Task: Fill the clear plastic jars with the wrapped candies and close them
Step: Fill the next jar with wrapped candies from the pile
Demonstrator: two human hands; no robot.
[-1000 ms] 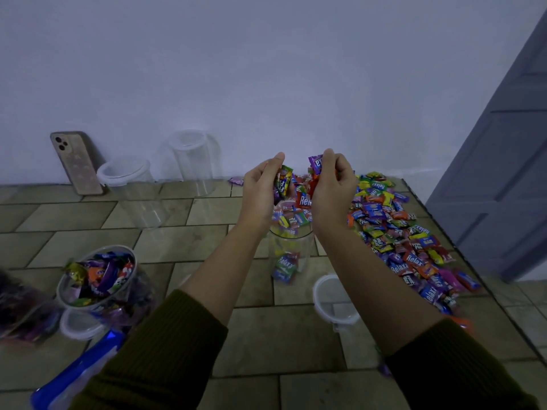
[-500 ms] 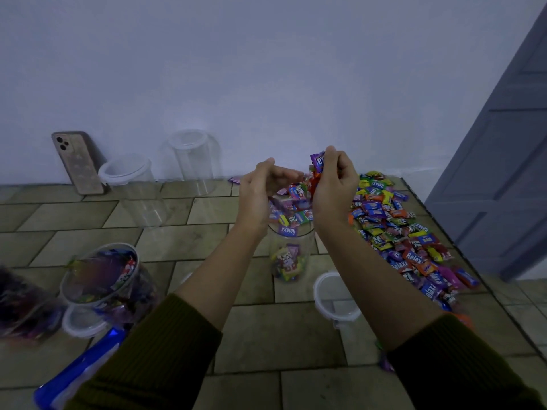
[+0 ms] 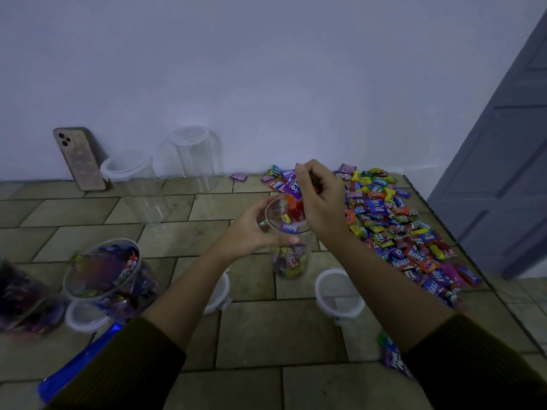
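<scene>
Left hand (image 3: 251, 232) now gripping jar (image 3: 291, 255), right hand (image 3: 321, 199) clutching candies (image 3: 294, 187)

We've got a candy pile (image 3: 396, 229) in purple, orange, yellow, green and blue wrappers, olive-tan floor tiles (image 3: 281, 332) with dark grout, dark olive ribbed sleeves (image 3: 124, 371), a pale lavender wall (image 3: 266, 69) and a grey-blue door (image 3: 503, 173).
</scene>
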